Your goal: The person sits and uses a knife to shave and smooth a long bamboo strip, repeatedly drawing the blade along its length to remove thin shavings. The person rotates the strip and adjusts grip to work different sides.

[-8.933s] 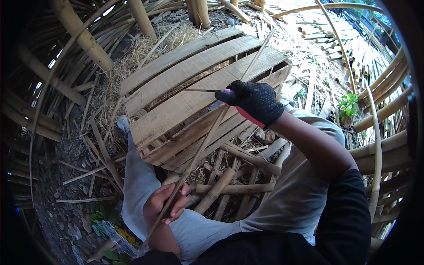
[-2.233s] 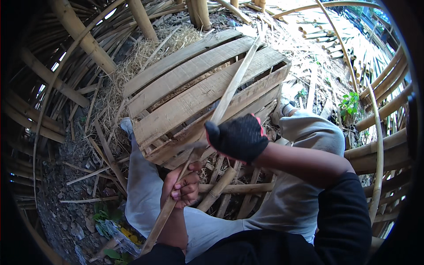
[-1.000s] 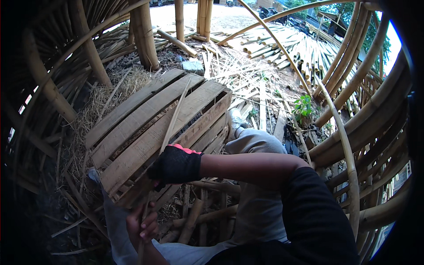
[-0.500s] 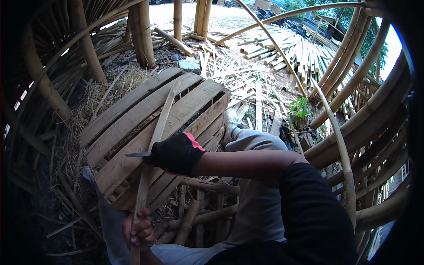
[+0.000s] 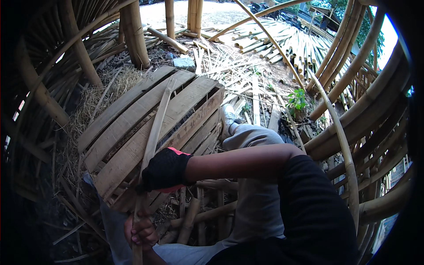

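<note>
A long pale bamboo strip lies slantwise over a slatted wooden crate, its lower end close to my body. Bare fingers of my left hand are wrapped round that lower end. My right hand, in a black glove with pink-red trim, is closed at the strip above the left hand. The knife whose blade showed in it a moment earlier is now hidden by the glove and shadow.
Curved bamboo poles rise along the right, and upright poles stand at the back left. Cut bamboo is piled far right. A grey block sits behind the crate, with dry straw on its left.
My gloved right hand has slid down the strip toward my left hand, and the knife blade has gone out of sight. The left hand keeps its hold. The view has shifted slightly.
</note>
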{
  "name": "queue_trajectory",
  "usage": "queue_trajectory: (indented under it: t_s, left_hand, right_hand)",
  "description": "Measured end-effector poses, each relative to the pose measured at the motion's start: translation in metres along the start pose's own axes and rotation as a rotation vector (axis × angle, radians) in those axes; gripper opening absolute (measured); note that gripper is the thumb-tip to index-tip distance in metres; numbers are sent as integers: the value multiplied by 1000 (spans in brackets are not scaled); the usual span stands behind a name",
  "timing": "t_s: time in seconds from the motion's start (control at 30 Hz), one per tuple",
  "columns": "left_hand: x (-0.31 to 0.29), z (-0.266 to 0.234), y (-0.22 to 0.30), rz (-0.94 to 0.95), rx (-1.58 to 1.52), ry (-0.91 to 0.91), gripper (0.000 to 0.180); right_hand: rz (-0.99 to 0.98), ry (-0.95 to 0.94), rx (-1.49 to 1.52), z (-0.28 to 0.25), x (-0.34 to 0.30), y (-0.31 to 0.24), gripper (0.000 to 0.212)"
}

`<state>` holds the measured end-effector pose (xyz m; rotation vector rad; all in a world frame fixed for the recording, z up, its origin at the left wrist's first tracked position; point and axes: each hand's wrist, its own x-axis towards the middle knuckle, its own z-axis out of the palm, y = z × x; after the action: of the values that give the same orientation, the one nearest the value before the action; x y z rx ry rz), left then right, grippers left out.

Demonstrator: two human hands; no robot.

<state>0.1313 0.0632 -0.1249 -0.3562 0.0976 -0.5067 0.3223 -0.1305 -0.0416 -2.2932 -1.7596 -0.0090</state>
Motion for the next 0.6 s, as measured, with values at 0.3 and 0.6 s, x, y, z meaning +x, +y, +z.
queue_trajectory:
  t_s: [0.3, 0.6]
  left_hand:
    - [1, -3, 2, -49, 26, -6, 32]
    - [-3, -7, 6, -39, 65, -28, 35]
  right_hand:
    - [292, -88, -21, -19, 2, 10, 49]
    - [277, -190, 17, -24, -5, -26, 44]
